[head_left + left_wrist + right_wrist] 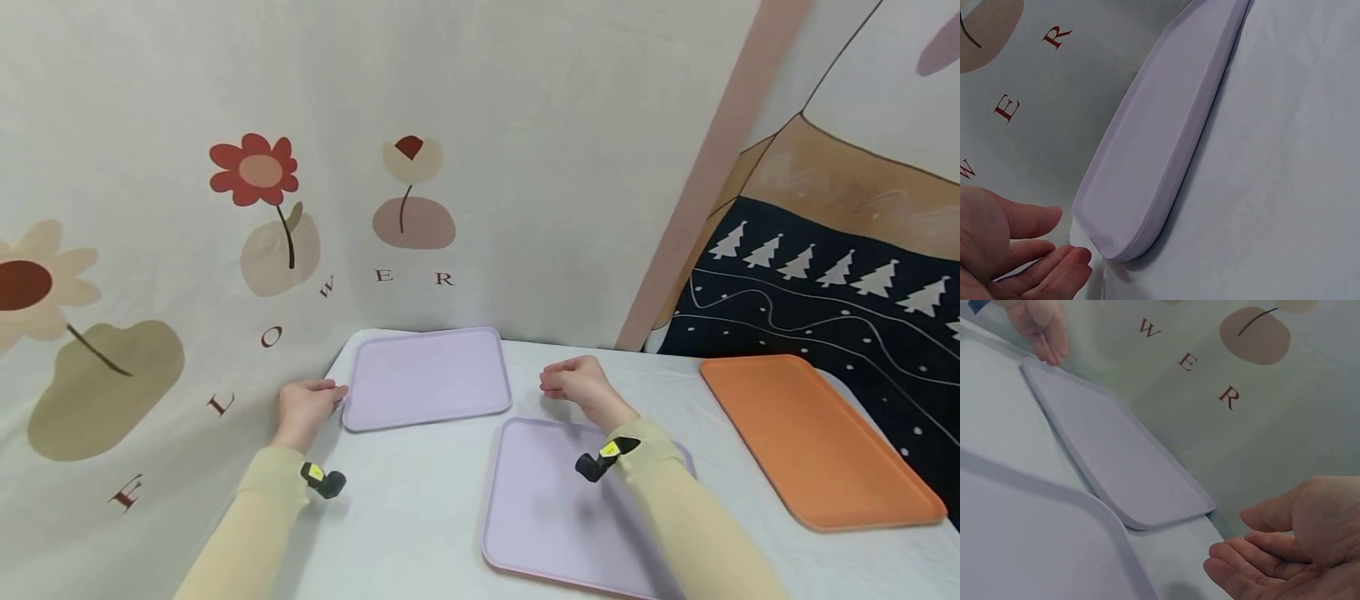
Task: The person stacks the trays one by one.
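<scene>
White cloth (pixel 412 500): left hand (pixel 303 410) and right hand (pixel 583 390), fingers relaxed and empty, flank the far lilac tray (pixel 429 377); I judge positioning, contact needed next.

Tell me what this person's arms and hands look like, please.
The left sleeve and right sleeve are long and pale yellow. The left wrist device and right wrist device are small and black, marked bright yellow. The left hand and right hand wear no gloves.

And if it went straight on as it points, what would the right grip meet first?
Probably the far lilac tray, though the right grip might pass over it; height is unclear.
</scene>
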The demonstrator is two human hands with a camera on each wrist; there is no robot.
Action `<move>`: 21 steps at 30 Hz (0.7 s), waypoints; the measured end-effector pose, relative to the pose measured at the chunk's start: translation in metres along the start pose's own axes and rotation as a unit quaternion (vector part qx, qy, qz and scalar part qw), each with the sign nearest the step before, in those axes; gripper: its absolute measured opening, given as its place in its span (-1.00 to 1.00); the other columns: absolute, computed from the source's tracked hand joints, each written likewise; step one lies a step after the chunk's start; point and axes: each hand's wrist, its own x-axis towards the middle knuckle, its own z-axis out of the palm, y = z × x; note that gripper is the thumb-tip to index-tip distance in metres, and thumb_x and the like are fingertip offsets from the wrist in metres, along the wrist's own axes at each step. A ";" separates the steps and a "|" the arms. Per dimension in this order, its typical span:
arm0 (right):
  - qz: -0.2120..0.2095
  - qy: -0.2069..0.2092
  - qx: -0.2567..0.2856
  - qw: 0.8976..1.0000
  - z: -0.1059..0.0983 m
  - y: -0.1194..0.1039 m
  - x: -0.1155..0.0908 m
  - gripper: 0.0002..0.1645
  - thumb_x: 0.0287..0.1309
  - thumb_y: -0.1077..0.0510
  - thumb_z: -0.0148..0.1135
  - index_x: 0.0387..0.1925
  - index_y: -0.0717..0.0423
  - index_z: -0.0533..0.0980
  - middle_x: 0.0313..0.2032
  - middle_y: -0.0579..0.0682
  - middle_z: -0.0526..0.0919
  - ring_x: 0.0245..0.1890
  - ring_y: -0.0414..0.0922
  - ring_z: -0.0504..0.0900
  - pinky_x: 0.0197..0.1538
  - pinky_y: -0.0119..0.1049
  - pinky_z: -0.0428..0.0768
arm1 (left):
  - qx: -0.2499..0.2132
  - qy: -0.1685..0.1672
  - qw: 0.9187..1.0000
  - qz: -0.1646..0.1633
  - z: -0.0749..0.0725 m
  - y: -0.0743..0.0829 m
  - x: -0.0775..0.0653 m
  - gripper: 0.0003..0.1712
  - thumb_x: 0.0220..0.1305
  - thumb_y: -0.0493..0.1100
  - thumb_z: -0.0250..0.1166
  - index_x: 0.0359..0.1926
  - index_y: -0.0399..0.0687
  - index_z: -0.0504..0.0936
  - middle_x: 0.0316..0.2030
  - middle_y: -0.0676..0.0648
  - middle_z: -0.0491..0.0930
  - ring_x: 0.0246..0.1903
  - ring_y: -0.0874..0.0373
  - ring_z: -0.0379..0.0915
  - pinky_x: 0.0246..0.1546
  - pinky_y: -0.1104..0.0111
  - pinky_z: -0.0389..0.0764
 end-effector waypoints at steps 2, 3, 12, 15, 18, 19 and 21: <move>-0.002 0.001 0.000 1.000 0.003 0.000 0.003 -0.62 0.30 0.38 0.36 0.09 0.53 0.58 -0.01 0.33 0.72 -0.18 -0.04 0.79 -0.01 -0.19 0.79 | -0.005 -0.006 1.000 -0.011 0.000 0.002 0.002 -0.42 0.36 -0.13 0.47 0.24 -0.46 0.63 0.18 -0.44 0.61 0.19 -0.20 0.56 0.16 0.07 0.65; -0.003 0.000 0.001 1.000 0.005 0.000 0.004 -0.62 0.30 0.38 0.36 0.09 0.54 0.58 -0.01 0.33 0.72 -0.20 -0.05 0.78 -0.01 -0.20 0.79 | -0.006 -0.007 1.000 -0.014 0.000 0.003 0.003 -0.42 0.36 -0.13 0.48 0.24 -0.46 0.62 0.18 -0.44 0.62 0.17 -0.18 0.57 0.13 0.10 0.67; -0.006 -0.006 -0.003 1.000 0.019 0.000 0.018 -0.65 0.28 0.40 0.35 0.03 0.59 0.58 -0.05 0.42 0.72 -0.33 -0.10 0.76 -0.09 -0.24 0.80 | -0.045 -0.030 0.998 -0.037 0.005 0.005 0.006 -0.41 0.39 -0.23 0.44 0.28 -0.54 0.54 0.20 -0.50 0.56 0.08 -0.16 0.67 0.13 0.15 0.71; -0.008 -0.008 -0.006 1.000 0.026 0.000 0.022 -0.65 0.27 0.40 0.36 0.02 0.58 0.58 -0.09 0.39 0.74 -0.33 -0.10 0.76 -0.08 -0.23 0.80 | -0.068 -0.036 0.996 -0.038 0.006 0.003 0.008 -0.42 0.38 -0.28 0.43 0.28 -0.59 0.51 0.21 -0.53 0.54 0.12 -0.21 0.65 0.15 0.13 0.69; -0.010 -0.004 -0.013 1.000 0.032 0.000 0.023 -0.66 0.26 0.40 0.36 0.01 0.58 0.59 -0.15 0.36 0.75 -0.34 -0.10 0.76 -0.07 -0.20 0.80 | -0.081 -0.045 0.995 -0.037 0.007 0.002 0.011 -0.41 0.38 -0.31 0.42 0.27 -0.64 0.49 0.20 -0.56 0.53 0.14 -0.24 0.63 0.14 0.13 0.69; -0.009 -0.003 -0.015 1.000 0.034 0.001 0.024 -0.67 0.26 0.40 0.37 0.00 0.57 0.59 -0.18 0.34 0.76 -0.35 -0.10 0.75 -0.07 -0.19 0.81 | -0.079 -0.046 0.995 -0.040 0.007 0.002 0.011 -0.42 0.38 -0.30 0.42 0.27 -0.63 0.50 0.20 -0.55 0.54 0.14 -0.24 0.63 0.14 0.13 0.69; -0.008 -0.004 -0.017 1.000 0.037 0.001 0.024 -0.68 0.26 0.41 0.37 -0.01 0.57 0.59 -0.21 0.32 0.76 -0.35 -0.10 0.75 -0.06 -0.19 0.81 | -0.072 -0.050 0.995 -0.043 0.007 0.002 0.012 -0.43 0.39 -0.29 0.41 0.27 -0.62 0.51 0.20 -0.54 0.55 0.15 -0.25 0.63 0.17 0.10 0.67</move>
